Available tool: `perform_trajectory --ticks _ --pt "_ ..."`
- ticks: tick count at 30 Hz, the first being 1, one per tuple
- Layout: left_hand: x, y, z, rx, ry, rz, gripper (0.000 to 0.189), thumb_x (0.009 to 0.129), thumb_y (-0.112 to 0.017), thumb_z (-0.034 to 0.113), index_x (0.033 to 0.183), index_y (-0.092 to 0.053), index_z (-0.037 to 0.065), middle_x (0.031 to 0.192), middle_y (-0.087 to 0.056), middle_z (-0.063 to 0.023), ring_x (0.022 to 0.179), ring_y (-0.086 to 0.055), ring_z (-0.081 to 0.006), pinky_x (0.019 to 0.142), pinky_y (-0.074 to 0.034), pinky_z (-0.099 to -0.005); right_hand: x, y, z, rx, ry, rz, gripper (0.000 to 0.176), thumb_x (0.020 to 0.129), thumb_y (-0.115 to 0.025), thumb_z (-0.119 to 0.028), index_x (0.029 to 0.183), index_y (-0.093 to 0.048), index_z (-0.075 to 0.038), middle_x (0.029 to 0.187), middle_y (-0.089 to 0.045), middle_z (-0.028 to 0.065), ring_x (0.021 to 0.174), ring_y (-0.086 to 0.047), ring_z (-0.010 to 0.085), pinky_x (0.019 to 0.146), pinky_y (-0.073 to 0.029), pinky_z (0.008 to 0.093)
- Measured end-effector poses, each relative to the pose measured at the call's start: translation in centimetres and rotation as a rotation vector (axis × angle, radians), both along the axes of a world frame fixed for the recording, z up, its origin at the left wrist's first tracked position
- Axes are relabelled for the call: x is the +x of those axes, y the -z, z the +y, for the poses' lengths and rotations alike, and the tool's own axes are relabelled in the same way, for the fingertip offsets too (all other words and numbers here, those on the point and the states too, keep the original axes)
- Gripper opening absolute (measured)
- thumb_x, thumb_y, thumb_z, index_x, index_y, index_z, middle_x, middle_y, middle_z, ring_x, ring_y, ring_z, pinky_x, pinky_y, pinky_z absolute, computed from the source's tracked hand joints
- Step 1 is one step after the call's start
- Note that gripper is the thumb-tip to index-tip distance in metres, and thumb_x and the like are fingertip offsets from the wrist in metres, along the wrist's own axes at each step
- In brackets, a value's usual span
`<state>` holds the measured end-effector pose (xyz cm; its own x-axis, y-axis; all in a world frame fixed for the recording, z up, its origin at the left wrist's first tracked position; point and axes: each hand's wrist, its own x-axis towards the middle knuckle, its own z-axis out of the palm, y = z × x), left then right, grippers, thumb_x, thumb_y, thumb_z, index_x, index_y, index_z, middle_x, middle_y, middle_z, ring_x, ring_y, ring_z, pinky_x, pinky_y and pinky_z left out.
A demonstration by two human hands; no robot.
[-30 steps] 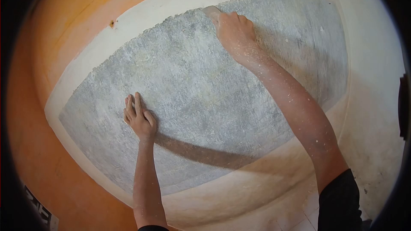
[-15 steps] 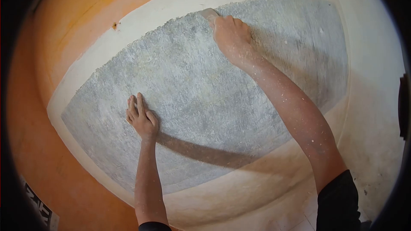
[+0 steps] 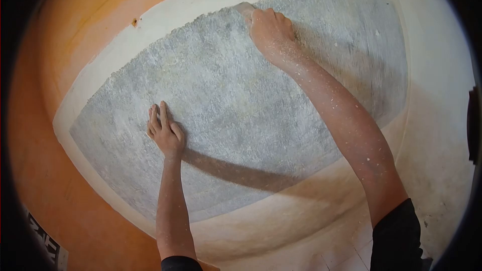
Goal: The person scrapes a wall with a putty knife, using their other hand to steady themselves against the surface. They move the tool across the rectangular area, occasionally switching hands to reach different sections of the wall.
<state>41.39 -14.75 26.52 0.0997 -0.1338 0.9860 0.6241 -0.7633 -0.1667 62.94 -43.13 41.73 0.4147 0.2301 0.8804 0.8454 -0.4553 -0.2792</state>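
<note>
A rough grey patch (image 3: 216, 95) spreads across the wall, bordered by smoother whitish paint. My right hand (image 3: 272, 32) is closed around a scraper, its flat blade (image 3: 245, 7) lying at the patch's upper edge, where grey meets white. The fingers cover the handle. Lower and to the left, my left hand (image 3: 165, 129) rests against the grey surface with its fingers stretched out and nothing in it. White specks dot my right forearm.
Orange wall (image 3: 65, 190) surrounds the white border (image 3: 201, 2) at left and top. A small hole (image 3: 134, 22) shows in the upper left. White wall (image 3: 437, 60) continues at right, near a dark object (image 3: 473, 125). Tile lines appear at the bottom. A black-and-white lettered piece (image 3: 45, 241) sits lower left.
Both hands appear slightly higher in the view, and the wall has also shifted a little upward. The scraper stays at the patch's top edge, and the left hand remains against the patch.
</note>
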Motion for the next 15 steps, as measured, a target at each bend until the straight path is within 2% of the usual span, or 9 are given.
perform_trajectory --ticks 5,7,11,14,15 --pt "-0.1 0.1 0.5 -0.001 -0.006 -0.013 0.062 0.088 -0.045 0.006 0.148 -0.044 0.015 0.151 -0.039 -0.0137 0.145 -0.03 -0.0287 0.115 -0.019 -0.0474 1.1 0.7 1.0 -0.003 0.049 -0.075 0.019 0.094 -0.055 -0.005 0.102 -0.071 0.002 0.093 -0.071 0.018 0.092 -0.071 0.0281 0.074 -0.06 0.0379" --pt "-0.1 0.2 0.5 -0.006 -0.002 -0.009 0.061 0.088 -0.045 0.007 0.148 -0.044 0.016 0.151 -0.039 -0.0134 0.145 -0.03 -0.0286 0.115 -0.019 -0.0472 1.1 0.6 1.6 0.064 0.013 -0.081 0.038 0.103 -0.049 -0.029 0.101 -0.068 0.004 0.085 -0.068 0.0177 0.088 -0.069 0.0318 0.08 -0.055 0.047" --pt "0.0 0.2 0.3 -0.003 0.023 -0.016 0.061 0.088 -0.045 0.007 0.148 -0.045 0.016 0.151 -0.039 -0.0134 0.145 -0.03 -0.0281 0.115 -0.019 -0.047 0.8 0.9 0.6 -0.038 -0.015 -0.051 0.038 0.103 -0.049 -0.029 0.102 -0.068 0.004 0.086 -0.068 0.0185 0.09 -0.068 0.0319 0.081 -0.055 0.047" --pt "-0.1 -0.2 0.3 0.012 0.004 -0.011 0.062 0.087 -0.045 0.006 0.148 -0.045 0.016 0.151 -0.04 -0.0136 0.144 -0.031 -0.0279 0.115 -0.019 -0.0468 0.3 0.1 0.5 0.042 -0.112 0.026 0.038 0.103 -0.049 -0.03 0.101 -0.068 0.004 0.087 -0.068 0.019 0.09 -0.069 0.032 0.081 -0.055 0.0476" --pt "-0.1 0.0 0.2 0.011 0.017 -0.011 0.062 0.086 -0.045 0.006 0.148 -0.045 0.016 0.151 -0.04 -0.0137 0.144 -0.031 -0.028 0.115 -0.019 -0.0469 0.2 0.3 0.5 0.013 -0.056 -0.006 0.026 0.099 -0.052 -0.019 0.103 -0.069 0.001 0.092 -0.07 0.0179 0.091 -0.07 0.0303 0.077 -0.057 0.0433"
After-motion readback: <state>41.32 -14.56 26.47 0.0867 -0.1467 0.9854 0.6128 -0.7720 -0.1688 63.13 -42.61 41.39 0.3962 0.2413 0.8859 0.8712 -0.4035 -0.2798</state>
